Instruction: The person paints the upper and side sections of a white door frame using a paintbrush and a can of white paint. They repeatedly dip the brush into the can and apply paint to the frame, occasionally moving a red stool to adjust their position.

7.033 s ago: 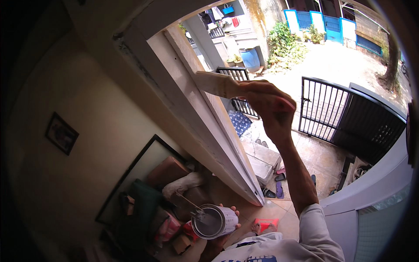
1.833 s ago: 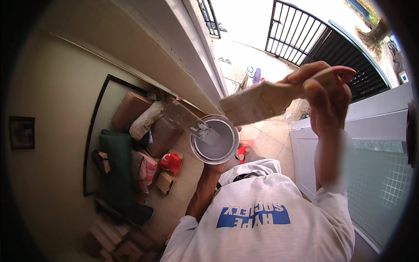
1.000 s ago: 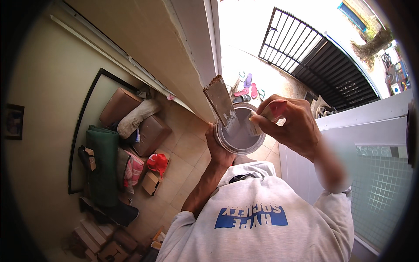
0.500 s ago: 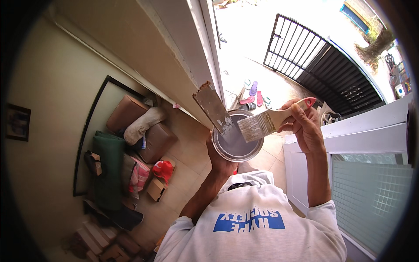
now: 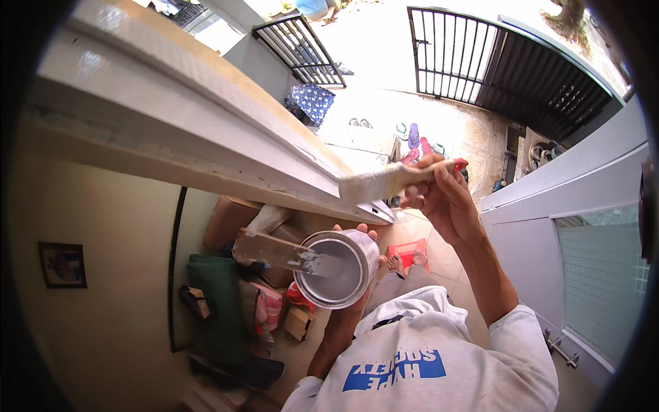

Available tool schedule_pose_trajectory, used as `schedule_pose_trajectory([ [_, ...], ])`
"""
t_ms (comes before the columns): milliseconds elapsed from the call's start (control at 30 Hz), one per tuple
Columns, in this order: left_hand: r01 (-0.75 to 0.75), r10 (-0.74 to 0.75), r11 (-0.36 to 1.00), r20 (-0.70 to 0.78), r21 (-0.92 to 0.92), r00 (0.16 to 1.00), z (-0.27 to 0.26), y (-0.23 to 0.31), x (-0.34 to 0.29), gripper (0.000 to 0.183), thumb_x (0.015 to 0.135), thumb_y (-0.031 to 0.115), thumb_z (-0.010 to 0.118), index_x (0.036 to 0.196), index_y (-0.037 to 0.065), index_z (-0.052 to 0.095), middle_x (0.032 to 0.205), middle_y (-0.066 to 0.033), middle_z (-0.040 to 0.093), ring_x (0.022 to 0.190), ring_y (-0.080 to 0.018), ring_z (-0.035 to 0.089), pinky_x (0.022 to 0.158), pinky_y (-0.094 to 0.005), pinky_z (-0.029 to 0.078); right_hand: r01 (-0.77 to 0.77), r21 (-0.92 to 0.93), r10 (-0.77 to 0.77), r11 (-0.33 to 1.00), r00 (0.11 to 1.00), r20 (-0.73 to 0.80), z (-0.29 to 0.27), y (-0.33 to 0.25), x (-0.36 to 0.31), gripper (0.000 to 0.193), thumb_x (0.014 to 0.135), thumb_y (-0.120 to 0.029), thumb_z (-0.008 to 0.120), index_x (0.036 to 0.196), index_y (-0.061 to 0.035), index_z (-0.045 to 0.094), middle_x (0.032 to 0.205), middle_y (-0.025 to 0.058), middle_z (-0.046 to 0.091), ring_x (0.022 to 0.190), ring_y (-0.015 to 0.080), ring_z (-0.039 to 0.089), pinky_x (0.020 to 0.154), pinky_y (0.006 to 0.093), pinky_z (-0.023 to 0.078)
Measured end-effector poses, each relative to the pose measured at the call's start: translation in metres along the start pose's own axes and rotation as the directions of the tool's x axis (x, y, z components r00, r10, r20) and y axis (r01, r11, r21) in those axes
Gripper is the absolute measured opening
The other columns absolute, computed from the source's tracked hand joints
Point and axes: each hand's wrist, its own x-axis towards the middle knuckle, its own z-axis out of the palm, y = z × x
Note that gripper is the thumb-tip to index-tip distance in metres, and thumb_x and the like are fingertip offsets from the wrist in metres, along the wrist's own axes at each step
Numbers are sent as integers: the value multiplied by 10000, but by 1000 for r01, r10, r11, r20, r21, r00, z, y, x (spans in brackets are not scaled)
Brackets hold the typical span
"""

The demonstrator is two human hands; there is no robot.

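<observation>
With the paint can [image 5: 336, 271] as the landmark, your left hand [image 5: 373, 235] grips it from beneath and behind, fingertips curling around its far and right sides while the palm is hidden. Grey paint [image 5: 347, 271] shows inside the open mouth, and a flat, paint-smeared wooden stick [image 5: 271, 251] leans out over the left rim.

Your right hand [image 5: 443, 199], above and to the right of the can, is closed on a broad paintbrush [image 5: 377, 184], fingers and thumb pinching the pale handle, its red end just past them. The brush lies nearly level beyond the can, clear of its rim, bristles pointing left; whether they touch the white door frame [image 5: 206, 130] behind cannot be told.

Your left forearm rises steeply from below the can. Your right forearm slants up from the can's lower right, wrist bent toward the brush. Right of the can and lower down, your bare feet [image 5: 420, 258] rest at a red stool [image 5: 410, 248].
</observation>
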Motion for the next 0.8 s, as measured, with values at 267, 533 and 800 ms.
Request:
schedule_pose_trajectory([
  [267,4,-4,1000,-48,-7,999,-12,11,-17,573,940,465,571,1460,263,441,1501,-150,387,1361,-346,363,891,-581,413,84,23,-81,996,991,-107,-47,56,73,263,957,-253,577,1127,-53,565,1131,161,656,985,221,684,877,404,582],
  [533,-26,24,999,-67,-30,997,-21,22,-28,582,930,450,593,1461,270,439,1520,-147,371,1386,-343,338,917,-585,382,-51,58,63,997,974,-219,-124,128,79,217,904,-168,572,1070,-28,581,1119,174,658,983,243,682,886,412,573],
  [800,-37,32,998,-88,-51,996,-27,24,-32,555,941,433,578,1454,272,443,1508,-152,381,1365,-340,346,899,-597,401,-106,-418,-94,902,899,-429,-163,132,64,189,874,-147,622,971,12,651,901,139,703,800,191,688,703,321,596],
])
